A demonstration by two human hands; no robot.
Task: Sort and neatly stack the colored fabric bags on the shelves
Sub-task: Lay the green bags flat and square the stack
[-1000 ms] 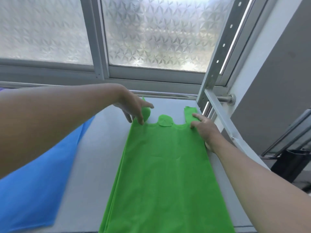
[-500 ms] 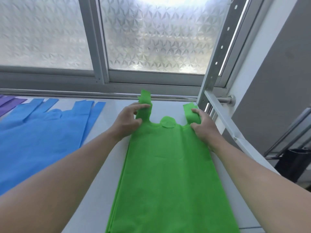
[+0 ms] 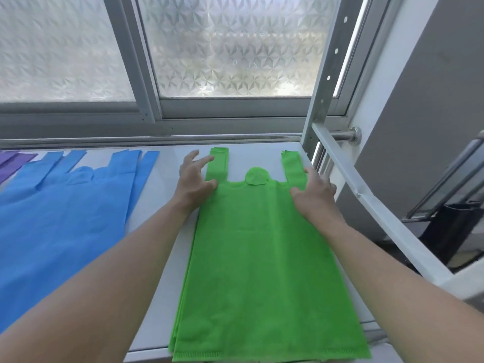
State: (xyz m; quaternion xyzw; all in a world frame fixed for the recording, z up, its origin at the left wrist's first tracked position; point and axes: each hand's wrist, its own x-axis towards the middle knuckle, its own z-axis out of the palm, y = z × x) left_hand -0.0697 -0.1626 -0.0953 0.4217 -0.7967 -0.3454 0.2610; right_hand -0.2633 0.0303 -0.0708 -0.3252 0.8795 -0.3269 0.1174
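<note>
The frosted window fills the far side of your view, its patterned panes split by a grey frame. Below it runs the pale shelf you are working on, with a metal rail along its far edge. A perforated metal upright rises at the shelf's far right corner, and a slanted white bar runs from it toward the near right, close along the right edge of the shelf, just beside your right forearm.

The stack of blue bags covers the left part of the shelf, its handles pointing away from you and fanned unevenly. At the far left edge a bit of purple bags shows, mostly cut off by the frame.

The stack of green bags lies flat on the right part of the shelf, well apart from the blue one, bottom seam at the near edge and two handles reaching toward the window. Several layers show along its left side, slightly offset.

Your left hand rests at the base of the left handle, fingers spread and loose, thumb touching the green fabric, gripping nothing. Your right hand lies palm down on the green stack's far right corner beside the right handle, fingers extended, also holding nothing.

A dark object sits low beyond the shelf on the right; you cannot tell what it is.
</note>
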